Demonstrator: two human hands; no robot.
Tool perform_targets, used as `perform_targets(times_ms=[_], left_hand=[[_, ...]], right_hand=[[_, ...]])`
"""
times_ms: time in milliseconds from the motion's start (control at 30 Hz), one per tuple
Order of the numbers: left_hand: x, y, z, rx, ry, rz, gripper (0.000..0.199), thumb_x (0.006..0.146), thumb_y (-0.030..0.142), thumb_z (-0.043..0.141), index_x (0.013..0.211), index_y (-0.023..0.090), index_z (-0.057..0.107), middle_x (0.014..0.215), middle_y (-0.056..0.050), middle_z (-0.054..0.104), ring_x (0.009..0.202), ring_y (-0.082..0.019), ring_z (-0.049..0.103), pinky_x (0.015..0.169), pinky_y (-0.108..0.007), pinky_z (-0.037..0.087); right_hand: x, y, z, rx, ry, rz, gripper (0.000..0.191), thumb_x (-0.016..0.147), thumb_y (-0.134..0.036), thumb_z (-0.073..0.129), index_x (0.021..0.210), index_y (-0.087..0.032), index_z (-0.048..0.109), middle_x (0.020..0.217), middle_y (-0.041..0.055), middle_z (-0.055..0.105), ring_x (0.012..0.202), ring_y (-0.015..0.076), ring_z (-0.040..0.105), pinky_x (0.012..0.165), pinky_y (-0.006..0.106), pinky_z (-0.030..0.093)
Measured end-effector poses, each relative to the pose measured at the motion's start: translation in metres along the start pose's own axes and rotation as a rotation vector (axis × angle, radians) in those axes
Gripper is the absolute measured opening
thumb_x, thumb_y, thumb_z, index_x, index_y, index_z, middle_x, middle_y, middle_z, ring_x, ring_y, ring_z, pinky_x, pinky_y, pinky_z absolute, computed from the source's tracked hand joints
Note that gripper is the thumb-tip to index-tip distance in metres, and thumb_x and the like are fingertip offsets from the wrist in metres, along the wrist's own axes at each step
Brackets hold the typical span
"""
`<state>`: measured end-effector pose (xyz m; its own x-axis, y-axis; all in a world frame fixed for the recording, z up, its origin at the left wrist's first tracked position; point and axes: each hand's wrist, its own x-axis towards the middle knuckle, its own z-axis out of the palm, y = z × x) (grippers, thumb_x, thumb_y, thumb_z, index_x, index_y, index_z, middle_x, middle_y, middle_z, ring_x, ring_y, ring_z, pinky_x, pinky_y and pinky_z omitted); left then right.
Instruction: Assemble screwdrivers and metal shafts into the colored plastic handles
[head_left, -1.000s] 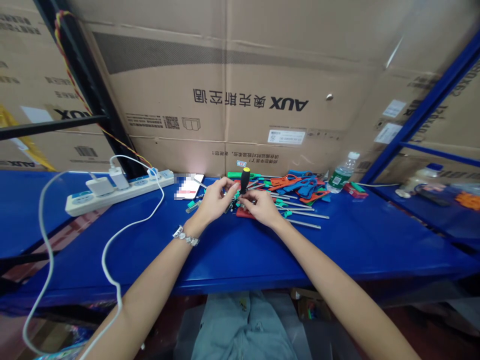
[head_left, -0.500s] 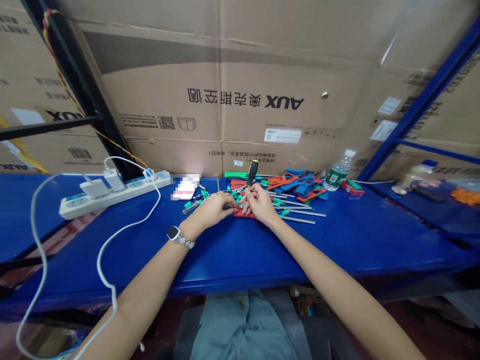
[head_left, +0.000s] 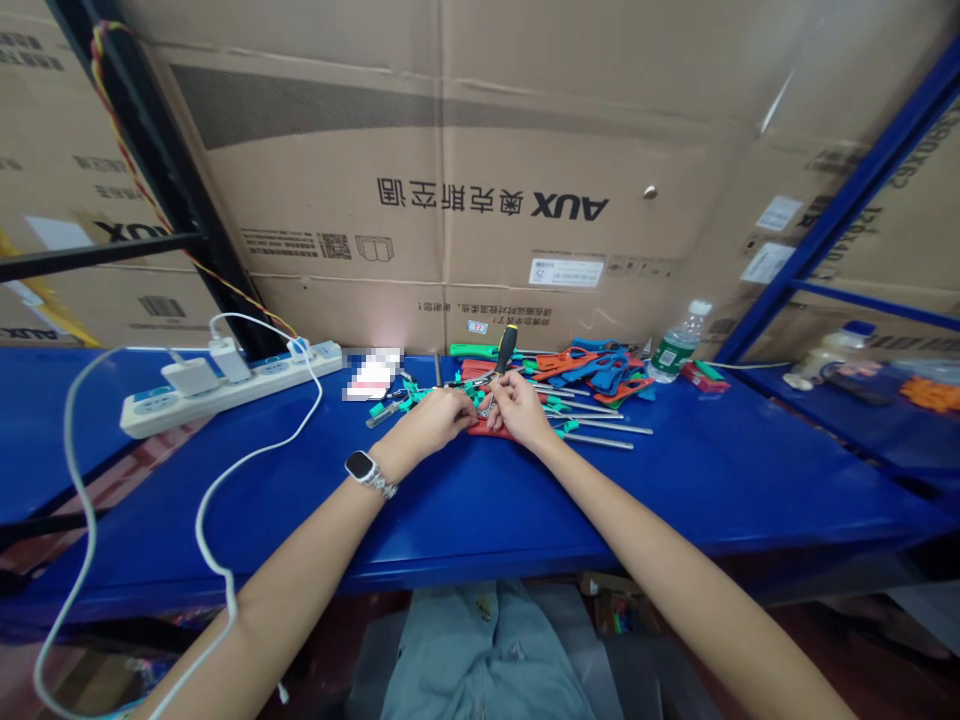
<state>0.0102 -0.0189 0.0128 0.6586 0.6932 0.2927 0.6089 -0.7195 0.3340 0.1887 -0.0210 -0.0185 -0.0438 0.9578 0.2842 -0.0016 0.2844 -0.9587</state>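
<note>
My right hand (head_left: 520, 408) is closed around the lower part of a screwdriver whose black and yellow handle (head_left: 506, 349) tilts up above the fingers. Right beside it, my left hand (head_left: 442, 418) has its fingers pinched near the screwdriver's tip; whatever small thing they hold is hidden. Under and behind both hands lie metal rods (head_left: 598, 441) with green parts, a red handle (head_left: 491, 430) and a green handle (head_left: 474, 351). Orange clamp-like pieces (head_left: 574, 364) and blue ones (head_left: 609, 371) are heaped to the right of the screwdriver.
A white power strip (head_left: 232, 388) with plugs and a looping cable lies at the left. At the back right stand a water bottle (head_left: 673, 350) and a red box (head_left: 705, 377). Large cartons (head_left: 465, 130) rise behind the blue table (head_left: 675, 500).
My left hand has turned, its back now more upward and its fingers more curled, and its wrist has shifted slightly right. My right hand stays with the screwdriver, nearly unmoved.
</note>
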Motion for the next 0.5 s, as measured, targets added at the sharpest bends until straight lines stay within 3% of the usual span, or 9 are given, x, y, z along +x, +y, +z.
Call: perform_targets(times_ms=[267,500], left_hand=[[-0.0021,-0.0029,0.0027,-0.021,0.028,0.063,0.016,0.091,0.009,0.058,0.083,0.015,0.07,0.088,-0.007,0.073,0.082,-0.019,0.067,0.079,-0.029,0.049],[-0.0041,0.005,0.0,-0.084,0.028,-0.068,0.013,0.09,0.011,0.06,0.083,0.014,0.07,0.081,-0.006,0.071,0.07,-0.016,0.064,0.067,-0.026,0.046]], right_hand=[[-0.002,0.0026,0.0003,-0.028,0.007,-0.063,0.039,0.084,-0.055,0.064,0.083,-0.023,0.041,0.063,-0.005,0.066,0.037,0.01,0.059,0.033,0.018,0.043],[-0.0026,0.004,0.001,-0.026,0.011,-0.058,0.037,0.083,-0.051,0.066,0.084,-0.024,0.04,0.061,-0.0062,0.064,0.038,0.0104,0.059,0.034,0.019,0.044]])
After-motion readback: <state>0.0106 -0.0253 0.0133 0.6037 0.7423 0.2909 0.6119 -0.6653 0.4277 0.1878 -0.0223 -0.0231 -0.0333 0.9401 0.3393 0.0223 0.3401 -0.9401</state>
